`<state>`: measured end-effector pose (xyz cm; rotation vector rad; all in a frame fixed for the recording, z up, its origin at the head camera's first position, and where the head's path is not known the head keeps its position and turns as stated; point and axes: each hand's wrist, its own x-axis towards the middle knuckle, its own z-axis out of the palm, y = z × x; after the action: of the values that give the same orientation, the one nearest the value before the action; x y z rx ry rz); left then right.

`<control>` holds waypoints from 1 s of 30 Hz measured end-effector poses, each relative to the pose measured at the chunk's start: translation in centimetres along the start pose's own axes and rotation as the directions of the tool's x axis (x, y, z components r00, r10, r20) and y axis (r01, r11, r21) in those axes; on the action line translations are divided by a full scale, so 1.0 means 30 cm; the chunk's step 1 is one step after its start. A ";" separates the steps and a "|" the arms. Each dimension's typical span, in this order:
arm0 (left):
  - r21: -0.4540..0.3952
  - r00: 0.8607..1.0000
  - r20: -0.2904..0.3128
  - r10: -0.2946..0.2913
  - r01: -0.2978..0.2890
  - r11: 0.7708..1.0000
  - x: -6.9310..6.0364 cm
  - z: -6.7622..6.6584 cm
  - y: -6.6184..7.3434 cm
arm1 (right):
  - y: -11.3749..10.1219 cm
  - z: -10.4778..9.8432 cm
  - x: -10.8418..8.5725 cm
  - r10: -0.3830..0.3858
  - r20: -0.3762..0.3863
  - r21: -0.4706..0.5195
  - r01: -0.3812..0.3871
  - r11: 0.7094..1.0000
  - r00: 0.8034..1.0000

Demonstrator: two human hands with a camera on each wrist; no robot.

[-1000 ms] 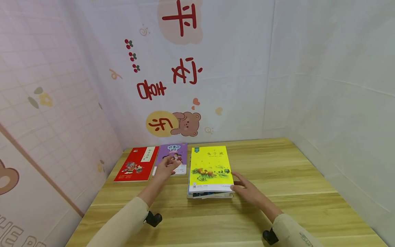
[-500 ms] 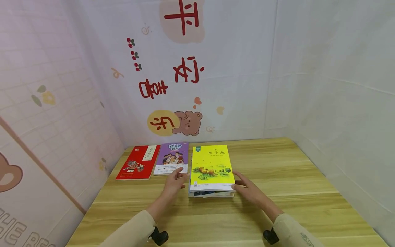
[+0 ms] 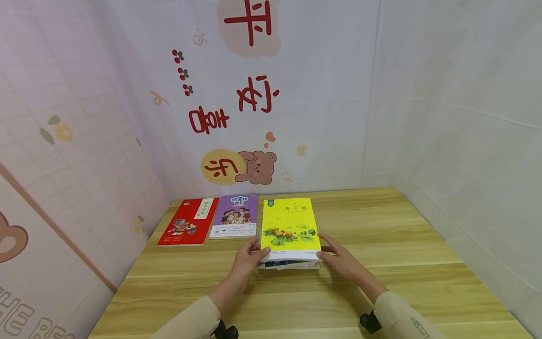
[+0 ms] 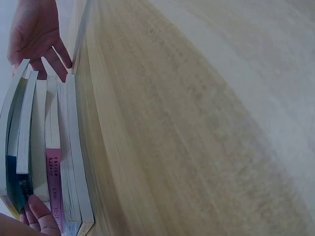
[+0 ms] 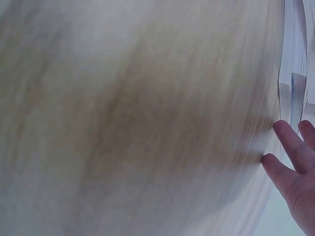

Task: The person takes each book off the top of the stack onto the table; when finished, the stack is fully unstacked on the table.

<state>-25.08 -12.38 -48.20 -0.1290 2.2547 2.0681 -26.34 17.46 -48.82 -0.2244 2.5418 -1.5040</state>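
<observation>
A yellow book (image 3: pixel 292 226) tops a stack of several books near the middle of the table. At the stack's lower left corner is my left hand (image 3: pixel 245 263), its thumb at the yellow cover and its fingers against the side. Opposite it, my right hand (image 3: pixel 345 263) touches the right side with spread, relaxed fingers. In the left wrist view the book edges (image 4: pixel 54 118) show, with a pink spine (image 4: pixel 55 182) among them; my right hand (image 4: pixel 37 34) is beyond them. The right wrist view shows my right hand (image 5: pixel 295 172) beside the lowest books (image 5: pixel 293 54).
A red book (image 3: pixel 186 223) and a purple book (image 3: pixel 235 216) lie flat side by side to the left of the stack, on the wooden table (image 3: pixel 402 245). White printed cloth (image 3: pixel 322 94) hangs behind the table and along its sides.
My left hand has moved right and nearer, from over the purple book to the left side of the stack. The right hand has stayed at the stack's right side.
</observation>
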 end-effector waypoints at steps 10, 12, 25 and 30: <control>0.018 0.999 0.043 -0.013 0.013 1.000 0.005 0.001 0.013 | -0.004 -0.002 0.008 -0.008 0.000 0.013 0.008 1.000 1.000; 0.029 0.999 0.050 -0.013 0.011 1.000 0.005 0.001 0.011 | -0.003 -0.002 0.010 -0.008 0.000 0.019 0.008 1.000 1.000; 0.037 0.999 0.039 -0.035 0.034 0.999 0.020 0.000 -0.013 | 0.001 0.004 0.006 -0.003 -0.003 0.052 0.003 0.999 1.000; 0.017 0.997 0.055 -0.050 0.049 0.999 0.027 0.003 -0.009 | 0.006 0.003 0.007 -0.010 -0.008 0.059 0.010 0.998 1.000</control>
<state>-25.85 -12.31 -48.56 -0.1239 2.2120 2.0036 -26.54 17.41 -49.02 -0.2238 2.5011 -1.5842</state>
